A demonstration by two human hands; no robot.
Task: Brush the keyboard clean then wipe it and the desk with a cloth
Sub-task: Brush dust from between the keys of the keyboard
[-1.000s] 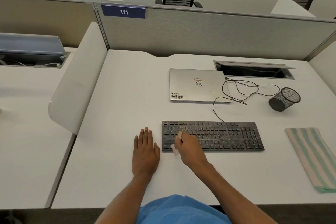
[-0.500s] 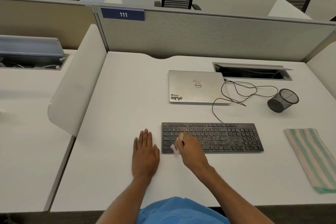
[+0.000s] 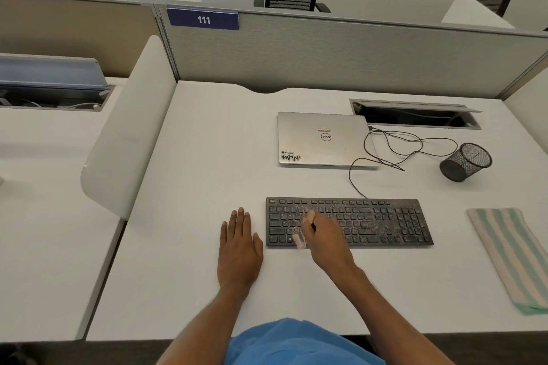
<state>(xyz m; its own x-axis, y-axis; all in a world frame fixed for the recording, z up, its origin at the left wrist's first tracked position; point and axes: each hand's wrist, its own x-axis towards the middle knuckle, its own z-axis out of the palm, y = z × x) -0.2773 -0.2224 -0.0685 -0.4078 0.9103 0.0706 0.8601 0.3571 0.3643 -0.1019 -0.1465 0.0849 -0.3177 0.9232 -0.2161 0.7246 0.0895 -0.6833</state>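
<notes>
Centrally on the white surface point(image 3: 192, 187), dusty black keyboard point(image 3: 370, 222); right hand point(image 3: 326, 234) over its left keys, fingers clamped on small pale brush point(image 3: 299, 238); left hand point(image 3: 238, 249) flat beside, fingers together; striped cloth point(image 3: 510, 258) far right.

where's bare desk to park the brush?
Free: the stretch between laptop and left divider; the strip between keyboard and striped cloth. Crowded: the cable loops between laptop and mesh cup.
</notes>
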